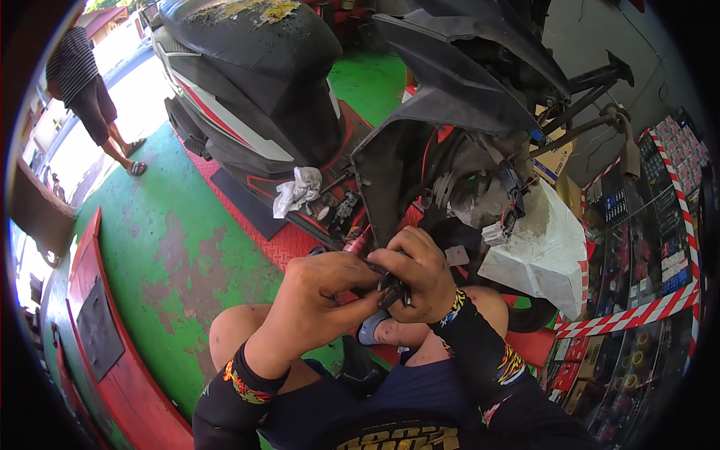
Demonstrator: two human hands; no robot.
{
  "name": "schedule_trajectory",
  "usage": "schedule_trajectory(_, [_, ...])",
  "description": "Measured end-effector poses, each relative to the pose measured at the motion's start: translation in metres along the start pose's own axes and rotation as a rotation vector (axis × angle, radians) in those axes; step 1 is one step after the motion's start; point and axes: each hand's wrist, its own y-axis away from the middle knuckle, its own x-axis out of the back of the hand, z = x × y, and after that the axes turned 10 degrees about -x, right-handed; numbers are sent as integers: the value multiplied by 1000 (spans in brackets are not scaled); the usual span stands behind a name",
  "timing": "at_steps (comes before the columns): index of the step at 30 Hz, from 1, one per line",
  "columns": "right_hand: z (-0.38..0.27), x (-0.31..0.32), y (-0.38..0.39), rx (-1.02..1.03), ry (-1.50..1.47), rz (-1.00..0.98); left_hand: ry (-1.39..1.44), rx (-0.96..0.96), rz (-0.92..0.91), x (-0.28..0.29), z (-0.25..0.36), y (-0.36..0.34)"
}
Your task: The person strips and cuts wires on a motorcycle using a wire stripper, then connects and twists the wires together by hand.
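My left hand (315,304) and my right hand (416,274) meet over my lap, both closed on a small black part (394,292) whose exact kind I cannot make out, partly hidden by my fingers. Just behind my left fingertips is a red cylindrical object (356,244). Beyond my hands a dark body panel (371,180) hangs down from a scooter's stripped front end (472,172). A crumpled white cloth (296,191) lies on the scooter's floorboard near some small loose parts (341,210).
The scooter's seat (247,45) has worn upholstery. A person (82,90) stands at the bright opening on the left, by a red ramp (97,337). A white sheet-like object (529,262) and striped-edged parts trays (637,225) are on the right. Green floor (150,277) lies around me.
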Motion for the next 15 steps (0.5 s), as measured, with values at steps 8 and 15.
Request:
schedule_trajectory(8, [4,-2,3,-6,10,-30,-14,-9,-12,0,-1,1])
schedule_trajectory(15, [3,-3,8,-136,-84,-111,-25,-28,-27,3,-4,1])
